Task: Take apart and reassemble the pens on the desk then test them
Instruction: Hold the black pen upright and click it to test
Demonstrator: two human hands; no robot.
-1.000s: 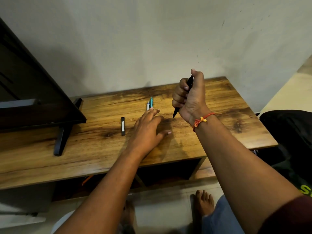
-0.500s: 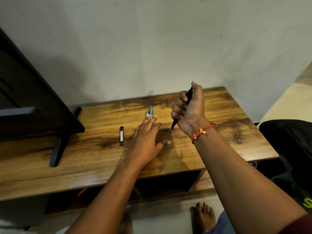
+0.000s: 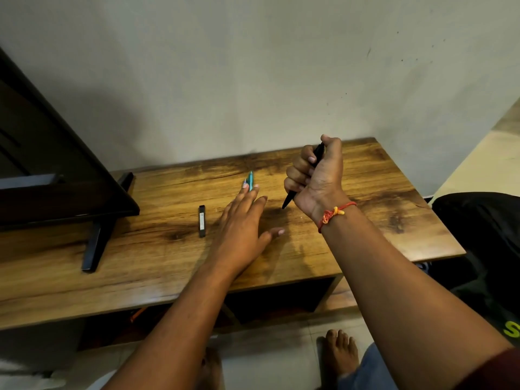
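Right hand (image 3: 315, 175) fists its fingers around the black pen (image 3: 289, 198), tip down over the worktop (image 3: 365, 220). Left hand (image 3: 242, 220) is spread, fingers straight, tips at the teal pen (image 3: 250, 179) at its 12 o'clock. Both pens look light, stiff and slick, likely to roll; best pinched mid-barrel.

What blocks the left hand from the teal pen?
Nothing visible, so likely yes: left hand is open, fingertips at the near end of the teal pen; right hand grips a black pen aside.

glossy wood-grain desk (image 3: 351, 249), matt wall (image 3: 253, 80)
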